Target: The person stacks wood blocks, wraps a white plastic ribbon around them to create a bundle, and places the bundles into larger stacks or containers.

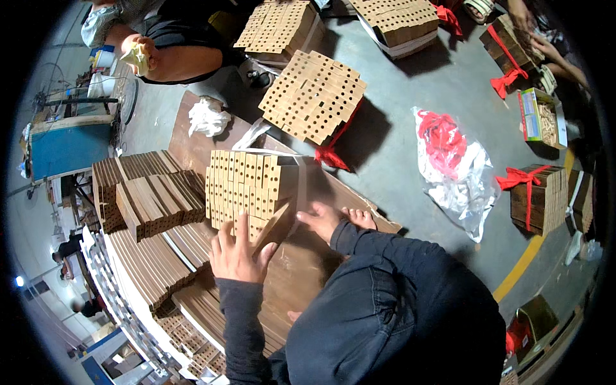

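Note:
Before me stands a stack of drilled wooden strips [247, 183], its pale ends dotted with round holes. My left hand [239, 253] lies against the lower part of this face, fingers spread and thumb apart. A single wooden strip [274, 222] sticks out at a slant at the stack's near right corner, beside that thumb and forefinger. To the right, my right hand [321, 220] has its fingers stretched toward the stack's side, at a whitish band [301, 186]; whether it touches the band is unclear.
Piled wooden strips [151, 256] lie to the left. Beyond stand a drilled block bundle [312, 96] with red ties and more bundles. A plastic bag [452, 170] lies on the floor at right, near a red-tied bundle [539, 199]. Other people's hands [138, 54] show at the far edges.

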The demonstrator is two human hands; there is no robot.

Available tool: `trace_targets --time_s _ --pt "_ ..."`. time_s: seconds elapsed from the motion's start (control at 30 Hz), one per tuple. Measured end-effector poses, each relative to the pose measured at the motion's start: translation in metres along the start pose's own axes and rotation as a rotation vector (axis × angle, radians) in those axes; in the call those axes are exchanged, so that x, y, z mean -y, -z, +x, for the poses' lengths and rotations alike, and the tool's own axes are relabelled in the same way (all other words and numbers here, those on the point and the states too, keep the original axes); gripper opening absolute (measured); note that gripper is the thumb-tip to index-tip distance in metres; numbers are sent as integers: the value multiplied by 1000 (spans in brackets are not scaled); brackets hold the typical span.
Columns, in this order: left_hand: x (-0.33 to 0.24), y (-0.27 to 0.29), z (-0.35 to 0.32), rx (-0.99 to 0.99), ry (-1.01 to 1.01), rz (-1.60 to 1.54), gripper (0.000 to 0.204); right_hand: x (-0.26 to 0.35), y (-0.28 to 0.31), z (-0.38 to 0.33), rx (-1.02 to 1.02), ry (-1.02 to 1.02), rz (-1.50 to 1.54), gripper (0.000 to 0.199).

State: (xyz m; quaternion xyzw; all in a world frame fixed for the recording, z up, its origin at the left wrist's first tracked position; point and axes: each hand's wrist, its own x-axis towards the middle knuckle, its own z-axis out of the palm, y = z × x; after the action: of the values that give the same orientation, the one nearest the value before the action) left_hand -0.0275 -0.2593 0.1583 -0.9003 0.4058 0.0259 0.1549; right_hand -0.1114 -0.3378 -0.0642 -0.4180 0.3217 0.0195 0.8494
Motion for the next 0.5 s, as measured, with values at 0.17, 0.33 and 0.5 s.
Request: trace_targets --time_s 0.17,0.33,0.5 --pt "0 -46 4 -473 -13 -536 35 13 3 1 -53 56 -278 30" --pt "-5 -35 45 -216 -79 -693 27 19 13 7 -83 217 -630 28" --pt "-22 -32 63 -267 -28 -298 64 -15 11 21 3 161 -116 25"
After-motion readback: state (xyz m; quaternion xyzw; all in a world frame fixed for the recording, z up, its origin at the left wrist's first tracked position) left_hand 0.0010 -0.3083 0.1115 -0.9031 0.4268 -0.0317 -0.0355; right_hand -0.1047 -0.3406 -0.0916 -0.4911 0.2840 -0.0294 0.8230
